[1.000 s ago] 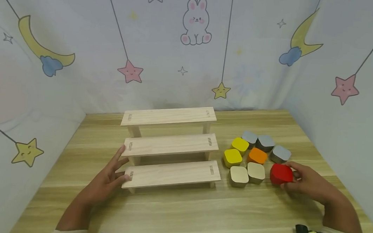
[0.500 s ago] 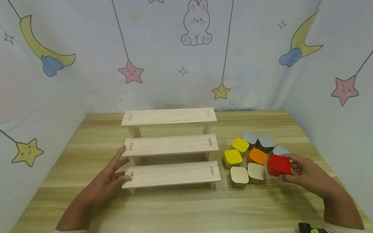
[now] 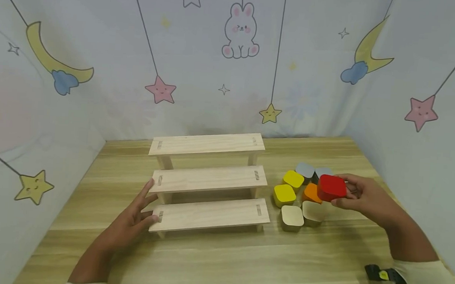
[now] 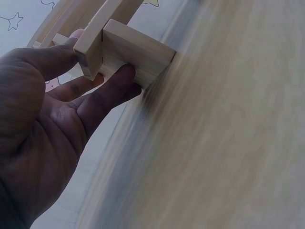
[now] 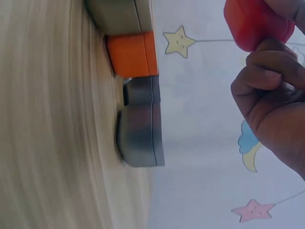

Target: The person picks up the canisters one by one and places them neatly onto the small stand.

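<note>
A pale wooden three-step shelf (image 3: 210, 178) stands on the table. My left hand (image 3: 128, 222) holds its left end, thumb on the lowest step and a fingertip at the middle one. In the left wrist view the fingers (image 4: 125, 75) touch a leg under the board. My right hand (image 3: 373, 201) pinches a red rounded-square tin (image 3: 332, 188) between thumb and fingers. The red tin is raised, overlapping an orange tin (image 3: 311, 193) and a grey tin (image 3: 321, 172) in the head view. In the right wrist view the red tin (image 5: 252, 24) is above the other tins.
Right of the shelf stand two yellow tins (image 3: 284, 195), two cream tins (image 3: 292, 217) and another grey tin (image 3: 305, 169). A further grey tin (image 5: 138, 136) shows in the right wrist view. A printed cloth (image 3: 200, 72) hangs around the wood-grain table (image 3: 221, 262).
My right hand has lifted the red tin and carried it away from me and slightly left, from beside the cream tins to over the orange one. My left hand stays on the shelf.
</note>
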A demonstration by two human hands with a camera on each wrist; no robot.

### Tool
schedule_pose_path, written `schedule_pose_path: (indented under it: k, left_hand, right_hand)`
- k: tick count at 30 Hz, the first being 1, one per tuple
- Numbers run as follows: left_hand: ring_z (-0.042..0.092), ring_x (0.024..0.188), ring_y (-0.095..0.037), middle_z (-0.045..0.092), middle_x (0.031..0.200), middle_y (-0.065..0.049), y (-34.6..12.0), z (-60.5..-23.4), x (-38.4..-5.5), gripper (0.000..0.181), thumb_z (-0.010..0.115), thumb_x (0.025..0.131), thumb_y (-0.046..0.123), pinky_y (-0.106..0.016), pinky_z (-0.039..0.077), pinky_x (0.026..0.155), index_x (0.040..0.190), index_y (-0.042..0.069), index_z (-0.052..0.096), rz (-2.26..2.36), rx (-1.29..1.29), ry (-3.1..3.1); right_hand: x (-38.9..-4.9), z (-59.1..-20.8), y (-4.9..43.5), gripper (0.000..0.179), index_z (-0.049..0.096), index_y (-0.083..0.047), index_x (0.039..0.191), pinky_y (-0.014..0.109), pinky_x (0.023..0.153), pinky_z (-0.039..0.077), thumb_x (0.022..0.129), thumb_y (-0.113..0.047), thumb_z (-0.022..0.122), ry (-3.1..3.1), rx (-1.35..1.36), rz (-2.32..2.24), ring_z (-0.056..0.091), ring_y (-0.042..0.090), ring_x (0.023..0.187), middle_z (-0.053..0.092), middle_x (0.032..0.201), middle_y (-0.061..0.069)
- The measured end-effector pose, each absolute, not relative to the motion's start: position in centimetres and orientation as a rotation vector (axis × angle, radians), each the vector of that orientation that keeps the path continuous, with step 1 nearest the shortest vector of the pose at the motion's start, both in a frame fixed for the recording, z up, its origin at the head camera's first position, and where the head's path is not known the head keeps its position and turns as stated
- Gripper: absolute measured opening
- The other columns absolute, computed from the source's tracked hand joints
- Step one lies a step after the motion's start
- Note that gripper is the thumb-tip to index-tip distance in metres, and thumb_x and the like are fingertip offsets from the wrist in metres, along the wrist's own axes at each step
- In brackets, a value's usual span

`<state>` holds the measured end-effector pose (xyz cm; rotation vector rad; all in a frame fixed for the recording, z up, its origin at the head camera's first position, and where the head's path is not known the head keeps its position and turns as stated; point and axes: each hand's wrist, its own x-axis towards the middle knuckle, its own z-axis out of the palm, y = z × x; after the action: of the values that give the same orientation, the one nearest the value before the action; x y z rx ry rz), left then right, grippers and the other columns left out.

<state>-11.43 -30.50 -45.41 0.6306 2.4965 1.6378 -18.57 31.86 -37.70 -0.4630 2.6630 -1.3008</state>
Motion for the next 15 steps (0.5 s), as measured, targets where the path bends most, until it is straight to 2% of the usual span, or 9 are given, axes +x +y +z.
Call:
schedule_pose_path:
  k: [4, 6, 8, 11, 15]
  left_hand:
    - [0.047, 0.135, -0.079, 0.016, 0.17, -0.05, -30.6, -45.3, -11.4, 0.1, 0.061, 0.111, 0.006, -0.036, 0.062, 0.104, 0.176, 0.031, -0.011, 1.605, 0.603, 2.531]
    - [0.047, 0.135, -0.078, 0.016, 0.17, -0.049, -30.6, -45.3, -11.3, 0.1, 0.061, 0.111, 0.007, -0.039, 0.062, 0.105, 0.176, 0.032, -0.01, 1.598, 0.593, 2.543]
    - [0.048, 0.135, -0.078, 0.016, 0.17, -0.049, -30.6, -45.3, -11.3, 0.1, 0.061, 0.111, 0.006, -0.039, 0.063, 0.104, 0.177, 0.031, -0.01, 1.6, 0.596, 2.546]
    - [0.048, 0.134, -0.079, 0.016, 0.169, -0.051, -30.6, -45.4, -11.3, 0.1, 0.061, 0.111, 0.005, -0.039, 0.063, 0.104, 0.177, 0.028, -0.011, 1.607, 0.618, 2.541]
    - [0.049, 0.135, -0.077, 0.018, 0.17, -0.048, -30.4, -45.5, -11.5, 0.1, 0.062, 0.111, 0.007, -0.042, 0.063, 0.104, 0.177, 0.032, -0.009, 1.598, 0.591, 2.555]
  right_hand:
    - [-19.1, -37.1, 31.1, 0.067, 0.051, 0.01, 0.155, 0.025, 0.08, 0.066, 0.096, -0.005, 0.08, 2.61, -0.47, -1.399, 0.077, 0.004, 0.096, 0.081, 0.124, 0.003]
    - [-19.3, -36.8, 30.6, 0.065, 0.052, 0.009, 0.155, 0.027, 0.077, 0.065, 0.096, -0.003, 0.077, 2.576, -0.48, -1.449, 0.076, 0.007, 0.093, 0.081, 0.116, -0.012]
    - [-19.6, -36.6, 30.1, 0.064, 0.051, 0.01, 0.155, 0.028, 0.077, 0.066, 0.097, -0.001, 0.075, 2.535, -0.499, -1.492, 0.076, 0.009, 0.093, 0.079, 0.113, -0.021]
    - [-20.0, -36.1, 29.1, 0.065, 0.051, 0.01, 0.156, 0.028, 0.08, 0.066, 0.097, -0.001, 0.075, 2.511, -0.516, -1.503, 0.077, 0.008, 0.098, 0.078, 0.118, -0.019]
    - [-20.6, -35.3, 27.8, 0.068, 0.05, 0.008, 0.158, 0.026, 0.086, 0.066, 0.097, -0.006, 0.078, 2.52, -0.534, -1.465, 0.077, 0.007, 0.103, 0.078, 0.131, 0.004]
